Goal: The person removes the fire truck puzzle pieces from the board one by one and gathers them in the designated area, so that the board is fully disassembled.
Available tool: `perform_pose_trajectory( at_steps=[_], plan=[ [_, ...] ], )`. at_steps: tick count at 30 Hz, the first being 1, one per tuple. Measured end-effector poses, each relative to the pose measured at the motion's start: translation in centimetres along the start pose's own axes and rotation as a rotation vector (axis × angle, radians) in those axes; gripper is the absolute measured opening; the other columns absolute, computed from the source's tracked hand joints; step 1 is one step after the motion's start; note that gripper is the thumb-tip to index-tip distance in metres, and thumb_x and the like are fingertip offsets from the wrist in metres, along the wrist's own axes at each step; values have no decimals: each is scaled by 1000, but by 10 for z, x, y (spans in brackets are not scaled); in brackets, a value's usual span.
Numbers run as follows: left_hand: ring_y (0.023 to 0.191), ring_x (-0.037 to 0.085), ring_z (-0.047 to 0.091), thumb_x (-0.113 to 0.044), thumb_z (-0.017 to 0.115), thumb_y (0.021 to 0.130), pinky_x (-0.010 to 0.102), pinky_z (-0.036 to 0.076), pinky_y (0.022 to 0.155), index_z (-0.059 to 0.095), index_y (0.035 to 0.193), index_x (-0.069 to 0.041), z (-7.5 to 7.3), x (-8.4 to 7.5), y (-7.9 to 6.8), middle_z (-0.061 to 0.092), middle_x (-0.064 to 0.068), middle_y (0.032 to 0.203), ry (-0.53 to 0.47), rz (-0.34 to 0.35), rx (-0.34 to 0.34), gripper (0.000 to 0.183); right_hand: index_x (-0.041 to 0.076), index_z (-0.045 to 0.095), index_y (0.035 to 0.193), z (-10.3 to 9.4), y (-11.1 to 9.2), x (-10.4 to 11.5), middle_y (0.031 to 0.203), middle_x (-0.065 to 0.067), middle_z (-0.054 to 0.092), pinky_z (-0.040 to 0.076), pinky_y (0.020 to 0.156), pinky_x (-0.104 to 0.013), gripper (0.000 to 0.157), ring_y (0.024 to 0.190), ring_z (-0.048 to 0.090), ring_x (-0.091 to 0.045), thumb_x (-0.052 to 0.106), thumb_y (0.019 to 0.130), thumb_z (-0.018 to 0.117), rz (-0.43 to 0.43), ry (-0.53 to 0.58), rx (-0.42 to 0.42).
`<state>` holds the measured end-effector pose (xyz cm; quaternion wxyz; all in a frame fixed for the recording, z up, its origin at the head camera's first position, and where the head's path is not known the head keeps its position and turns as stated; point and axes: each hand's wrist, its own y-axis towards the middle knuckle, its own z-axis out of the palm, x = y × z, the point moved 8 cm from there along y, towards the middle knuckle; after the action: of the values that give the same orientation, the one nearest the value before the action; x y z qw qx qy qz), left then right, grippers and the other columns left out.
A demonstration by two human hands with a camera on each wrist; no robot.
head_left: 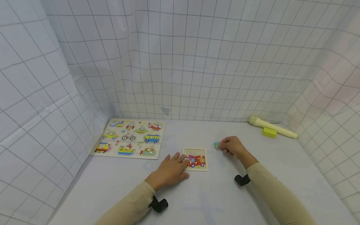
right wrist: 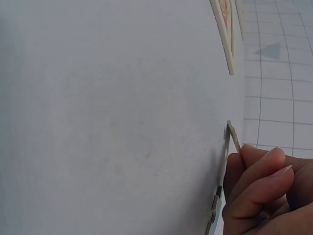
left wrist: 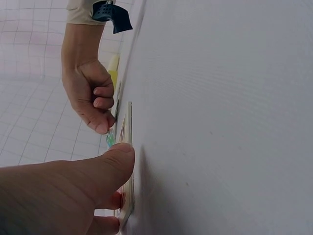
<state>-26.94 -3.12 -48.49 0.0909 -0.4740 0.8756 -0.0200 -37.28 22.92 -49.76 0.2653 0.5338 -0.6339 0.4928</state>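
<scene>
My left hand [head_left: 171,171] lies with extended fingers on the left side of a small framed jigsaw puzzle [head_left: 195,151]. Red fire-truck pieces [head_left: 199,161] fill the lower part of its frame; bare wood shows above them. To the right of the frame, my right hand [head_left: 232,146] pinches a thin blue-green puzzle piece [head_left: 216,145] between thumb and fingertips. In the right wrist view that piece is seen edge-on, tilted, one end near the table. Other thin pieces [right wrist: 212,215] lie below the hand there, partly hidden by it.
At the back left lies a large vehicle peg puzzle board [head_left: 140,132]. A yellow-green block [head_left: 269,132] and a pale microphone-shaped stick [head_left: 274,127] lie at the back right. White grid-patterned sheets [head_left: 197,62] stand around the table's back and sides.
</scene>
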Motion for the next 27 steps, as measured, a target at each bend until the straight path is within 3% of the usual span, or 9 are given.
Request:
perform_pose_trajectory(
  at_steps=[15,22,27],
  plan=[
    [151,35,32,-49,61,99,61,28,119,51,152,-14,0,3,1,43,9,160,-63,8,18,64,-1,68,103,2,-5,4,78,-3,60,40,51,-23,14,59,48,-10,11,97,67,-72,-66,-19],
    [152,33,32,-49,61,100,59,30,119,52,150,-14,-6,2,3,39,10,162,-104,65,-49,62,-1,71,108,29,-13,13,76,-3,58,36,49,-22,19,56,46,-11,14,95,71,-110,-30,81],
    [153,30,30,-49,63,99,56,30,119,53,150,-15,-8,-11,10,37,10,163,-100,126,-37,62,3,74,109,57,-20,14,74,-3,59,34,48,-22,18,55,45,-11,15,95,71,-107,-48,191]
  ],
)
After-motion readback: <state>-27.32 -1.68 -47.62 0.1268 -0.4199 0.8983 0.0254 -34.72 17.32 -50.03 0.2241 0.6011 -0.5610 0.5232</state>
